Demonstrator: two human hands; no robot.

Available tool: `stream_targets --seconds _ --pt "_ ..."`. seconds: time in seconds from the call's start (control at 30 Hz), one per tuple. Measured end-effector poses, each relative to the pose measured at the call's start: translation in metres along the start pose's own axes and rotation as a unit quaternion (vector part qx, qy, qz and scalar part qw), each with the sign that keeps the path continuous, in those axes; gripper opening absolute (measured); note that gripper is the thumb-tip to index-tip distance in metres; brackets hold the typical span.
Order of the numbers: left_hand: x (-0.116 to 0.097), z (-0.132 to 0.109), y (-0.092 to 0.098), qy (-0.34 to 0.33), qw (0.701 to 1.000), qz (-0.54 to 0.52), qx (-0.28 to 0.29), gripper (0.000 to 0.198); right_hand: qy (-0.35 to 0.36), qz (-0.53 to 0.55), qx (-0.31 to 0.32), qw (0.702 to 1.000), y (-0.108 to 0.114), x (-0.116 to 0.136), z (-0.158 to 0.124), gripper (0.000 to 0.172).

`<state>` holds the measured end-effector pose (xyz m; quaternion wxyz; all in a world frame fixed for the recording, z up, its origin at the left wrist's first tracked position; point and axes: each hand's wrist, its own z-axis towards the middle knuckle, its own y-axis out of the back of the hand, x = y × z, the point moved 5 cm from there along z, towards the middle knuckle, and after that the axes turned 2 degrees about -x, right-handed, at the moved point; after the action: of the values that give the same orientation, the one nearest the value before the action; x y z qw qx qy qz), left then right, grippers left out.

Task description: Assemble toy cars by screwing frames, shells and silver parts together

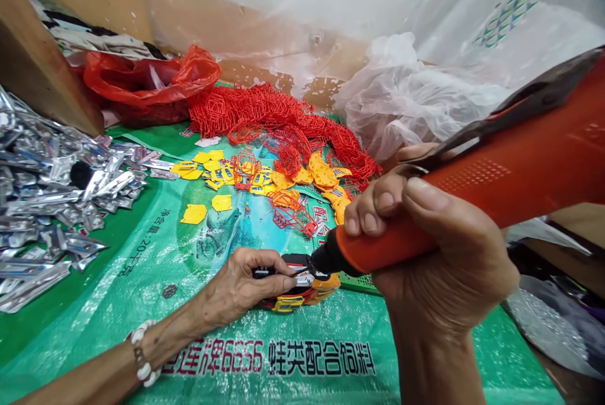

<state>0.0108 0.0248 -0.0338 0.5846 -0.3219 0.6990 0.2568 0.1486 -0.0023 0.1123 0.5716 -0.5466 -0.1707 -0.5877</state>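
Note:
My right hand (439, 247) is wrapped round an orange electric screwdriver (472, 172) with a black nose. Its tip slants down to the left onto a small toy car (288, 301) in yellow, red, black and silver. With thumb and forefinger, my left hand (250, 282) grips the car's near left side and steadies it on the green woven sack (212, 310). The contact between the screwdriver tip and the car is partly hidden by its black nose. Beyond the car lie yellow car body panels (193, 213) and loose red plastic frames (288, 213).
A long heap of red plastic frames (283, 109) runs across the back. Many silver packets (89, 184) pile up at the left, beside a wooden board (47, 46). A red plastic bag (142, 80) and a clear plastic bag (401, 90) stand behind.

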Motion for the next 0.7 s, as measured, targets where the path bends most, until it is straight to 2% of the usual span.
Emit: stream_targets --seconds 0.47,0.7 --pt "-0.0036 0.0006 -0.0002 -0.025 1.000 -0.009 -0.010 0.021 0.003 -0.014 -0.009 1.000 0.0016 -0.0014 0.0004 0.015" --pt "-0.0047 -0.0001 0.0002 -0.022 1.000 0.014 -0.013 0.025 -0.004 -0.033 -0.008 0.999 0.0011 -0.0023 0.0005 0.021"
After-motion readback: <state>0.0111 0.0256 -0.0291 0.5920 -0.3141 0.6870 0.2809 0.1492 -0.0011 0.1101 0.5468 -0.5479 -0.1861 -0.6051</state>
